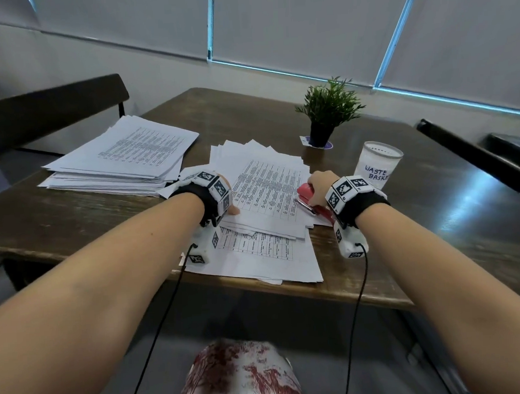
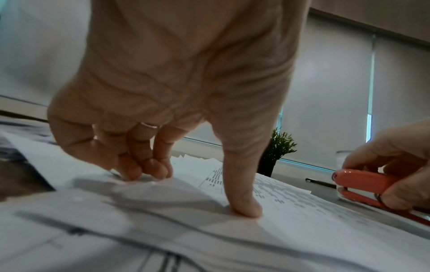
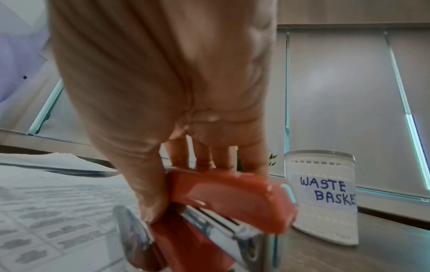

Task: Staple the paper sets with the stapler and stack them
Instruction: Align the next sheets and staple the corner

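Stapler, red plastic with metal base, gripped by right hand at right edge of fanned white printed paper set mid-table near front edge, long axis roughly along that edge, nose direction unclear; left hand presses fingertips down, presumably steadying sheets.

Head view: wrist rigs hide most of left hand and right hand. Stapler base covered. Cup label cut short at "BASKE". Print on paper sets illegible.
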The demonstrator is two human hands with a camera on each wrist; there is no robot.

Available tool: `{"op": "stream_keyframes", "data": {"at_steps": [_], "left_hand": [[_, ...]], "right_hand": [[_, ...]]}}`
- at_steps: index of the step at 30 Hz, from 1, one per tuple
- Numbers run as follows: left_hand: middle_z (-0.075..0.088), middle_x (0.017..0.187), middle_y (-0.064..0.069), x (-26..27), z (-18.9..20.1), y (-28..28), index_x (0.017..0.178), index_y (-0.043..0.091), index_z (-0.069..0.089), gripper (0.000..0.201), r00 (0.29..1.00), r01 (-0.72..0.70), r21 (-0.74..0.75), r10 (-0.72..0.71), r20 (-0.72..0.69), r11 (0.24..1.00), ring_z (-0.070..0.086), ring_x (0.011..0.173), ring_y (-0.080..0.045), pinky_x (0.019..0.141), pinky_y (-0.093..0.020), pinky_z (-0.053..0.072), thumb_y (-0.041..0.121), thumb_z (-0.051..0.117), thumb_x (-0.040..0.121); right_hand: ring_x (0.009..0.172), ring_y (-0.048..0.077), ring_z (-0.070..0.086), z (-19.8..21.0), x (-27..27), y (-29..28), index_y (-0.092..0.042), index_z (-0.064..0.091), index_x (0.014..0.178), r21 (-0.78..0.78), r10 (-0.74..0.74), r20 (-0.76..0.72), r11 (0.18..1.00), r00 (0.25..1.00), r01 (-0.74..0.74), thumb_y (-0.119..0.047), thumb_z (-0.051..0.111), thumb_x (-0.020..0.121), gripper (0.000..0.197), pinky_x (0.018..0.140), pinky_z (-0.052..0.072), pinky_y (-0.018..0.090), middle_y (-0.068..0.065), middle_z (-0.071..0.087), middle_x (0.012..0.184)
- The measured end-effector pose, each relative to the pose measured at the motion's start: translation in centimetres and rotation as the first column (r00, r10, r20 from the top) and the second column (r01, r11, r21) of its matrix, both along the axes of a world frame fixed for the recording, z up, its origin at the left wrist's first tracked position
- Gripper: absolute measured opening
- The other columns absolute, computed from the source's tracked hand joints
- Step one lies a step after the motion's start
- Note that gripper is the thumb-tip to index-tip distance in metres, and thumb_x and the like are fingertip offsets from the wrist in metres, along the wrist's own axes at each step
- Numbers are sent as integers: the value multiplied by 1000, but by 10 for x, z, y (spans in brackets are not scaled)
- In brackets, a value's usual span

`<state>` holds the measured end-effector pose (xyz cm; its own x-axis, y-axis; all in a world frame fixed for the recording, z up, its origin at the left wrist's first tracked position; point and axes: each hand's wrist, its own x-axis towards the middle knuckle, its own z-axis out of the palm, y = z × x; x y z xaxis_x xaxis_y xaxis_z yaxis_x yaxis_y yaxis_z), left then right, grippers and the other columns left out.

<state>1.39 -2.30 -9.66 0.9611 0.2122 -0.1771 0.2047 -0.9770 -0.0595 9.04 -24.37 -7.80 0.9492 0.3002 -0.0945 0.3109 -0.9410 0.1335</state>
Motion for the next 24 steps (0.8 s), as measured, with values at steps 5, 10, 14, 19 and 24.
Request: {"op": "stream_keyframes", "data": {"at_steps": [5, 10, 14, 19, 24], "left_hand": [[41, 67, 3, -8, 3, -3, 62, 21, 40, 46, 998, -57, -97, 60, 29, 994, 48, 86, -18, 98, -38, 48, 52, 68, 83], [62, 92, -10, -23, 7, -13, 84, 13, 59, 30, 999, -33, -94, 35, 26, 995, 63, 98, -27, 89, -37, 50, 41, 69, 87], [65, 86, -4, -38, 11, -15, 100, 7, 70, 31, 1000, -14, -248, 19, 17, 969, 63, 87, -22, 75, -28, 49, 29, 78, 79], [71, 84, -3, -53, 26, -6, 81, 8, 69, 35, 995, -95, -405, 69, -78, 909, 70, 88, -21, 84, -32, 57, 41, 79, 77], [72, 89, -6, -41, 14, 6, 82, 13, 69, 39, 993, -121, -154, 117, -34, 981, 68, 93, -26, 89, -43, 54, 48, 82, 69]], "right_hand": [[77, 27, 64, 12, -11, 12, -8, 61, 88, 35, 18, 5, 999, 1000, -18, -25, 71, 77, 23, 74, 56, 35, 8, 66, 86], [63, 21, 58, 11, -25, 37, -13, 57, 74, 46, 85, 57, 995, 995, -88, -29, 66, 80, 20, 64, 52, 30, 4, 61, 72], [80, 29, 60, 4, -32, 59, -11, 57, 81, -23, 175, 142, 985, 974, -173, -39, 60, 87, 29, 71, 47, 31, 9, 65, 96], [77, 28, 61, -5, -31, 84, -12, 56, 84, -5, 208, 76, 978, 975, -208, -37, 62, 83, 26, 81, 55, 38, 9, 64, 85], [78, 28, 64, -11, -29, 89, -12, 54, 80, 20, 178, 8, 984, 984, -178, -34, 65, 80, 25, 81, 57, 41, 6, 59, 76]]}}
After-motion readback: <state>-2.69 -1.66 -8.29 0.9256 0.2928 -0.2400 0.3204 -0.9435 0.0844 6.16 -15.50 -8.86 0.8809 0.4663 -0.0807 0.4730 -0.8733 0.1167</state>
